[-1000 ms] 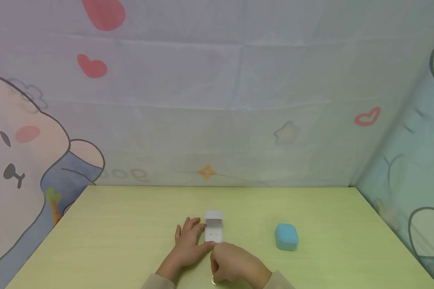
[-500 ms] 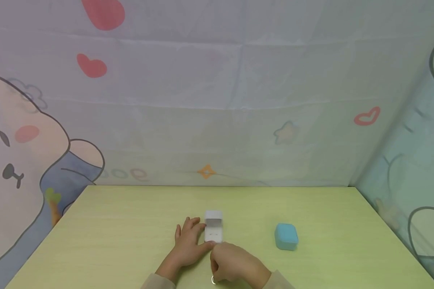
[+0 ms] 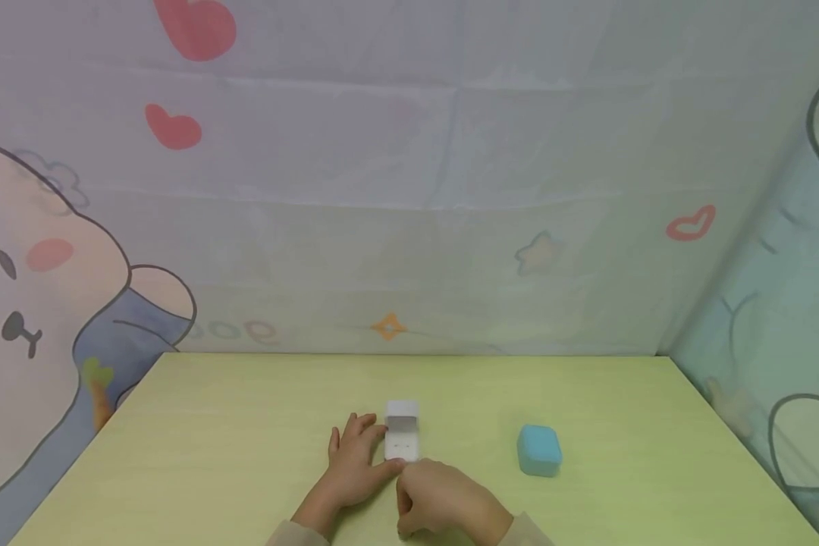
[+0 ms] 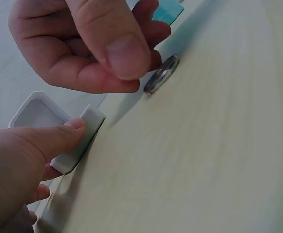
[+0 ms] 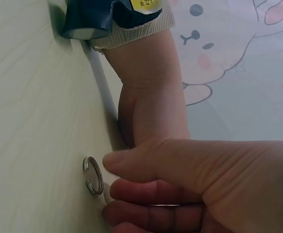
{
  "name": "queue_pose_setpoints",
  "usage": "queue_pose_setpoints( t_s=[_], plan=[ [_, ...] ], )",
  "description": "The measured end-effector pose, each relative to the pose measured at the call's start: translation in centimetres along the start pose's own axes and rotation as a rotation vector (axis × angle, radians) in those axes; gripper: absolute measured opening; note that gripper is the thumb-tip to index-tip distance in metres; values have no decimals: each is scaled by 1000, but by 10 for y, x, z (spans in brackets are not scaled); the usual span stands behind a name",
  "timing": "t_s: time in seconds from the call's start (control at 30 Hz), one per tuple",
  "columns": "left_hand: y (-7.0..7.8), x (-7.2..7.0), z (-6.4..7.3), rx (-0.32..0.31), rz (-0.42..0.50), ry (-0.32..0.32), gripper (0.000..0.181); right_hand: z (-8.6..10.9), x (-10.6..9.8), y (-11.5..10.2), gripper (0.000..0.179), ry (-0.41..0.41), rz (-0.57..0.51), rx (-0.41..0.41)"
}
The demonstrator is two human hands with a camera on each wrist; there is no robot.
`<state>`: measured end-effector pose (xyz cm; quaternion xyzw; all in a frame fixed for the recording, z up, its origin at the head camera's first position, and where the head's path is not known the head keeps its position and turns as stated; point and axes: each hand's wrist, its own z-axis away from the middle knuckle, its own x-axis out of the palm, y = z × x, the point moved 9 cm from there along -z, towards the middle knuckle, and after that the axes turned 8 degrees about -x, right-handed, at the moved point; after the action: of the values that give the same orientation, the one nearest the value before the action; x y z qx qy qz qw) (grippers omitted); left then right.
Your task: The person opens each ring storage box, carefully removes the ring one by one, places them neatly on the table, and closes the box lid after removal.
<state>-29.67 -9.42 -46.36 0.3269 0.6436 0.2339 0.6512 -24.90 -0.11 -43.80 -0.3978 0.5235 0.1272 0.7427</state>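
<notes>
A small white ring box [image 3: 402, 449] stands with its lid up in the head view. My left hand [image 3: 356, 472] grips it, thumb on the front edge and fingers at the left side. Just in front of the box is my right hand [image 3: 444, 497], its fingers curled and pointing down to the table. A silver ring [image 5: 100, 177] lies on the tabletop by those fingertips. The right wrist view shows a gap between thumb and forefinger, with the ring just beyond them. From the left wrist view, the ring [image 4: 169, 69] is partly behind a finger; in the head view it is hidden.
A light blue rounded box [image 3: 539, 450] sits on the table to the right of my hands. The pale yellow-green table [image 3: 246, 409] ends at a cloth backdrop [image 3: 355, 227] with cartoon prints. A dark blue wrist strap [image 5: 90, 19] is on the left sleeve.
The ring, earlier visible at my right fingertips in the head view, is now out of sight there. Both hands stay nearly still, and the view tilts very slightly.
</notes>
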Motion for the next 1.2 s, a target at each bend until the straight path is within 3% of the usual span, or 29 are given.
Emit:
queue_pose_setpoints(
  t_s=[0.7, 1.2],
  plan=[
    [0, 1, 2, 0, -9, -14, 62, 2, -7, 3, 13, 28, -60, 1],
    [0, 0, 0, -7, -35, 7, 59, 1, -20, 3, 15, 104, -18, -44]
  ],
)
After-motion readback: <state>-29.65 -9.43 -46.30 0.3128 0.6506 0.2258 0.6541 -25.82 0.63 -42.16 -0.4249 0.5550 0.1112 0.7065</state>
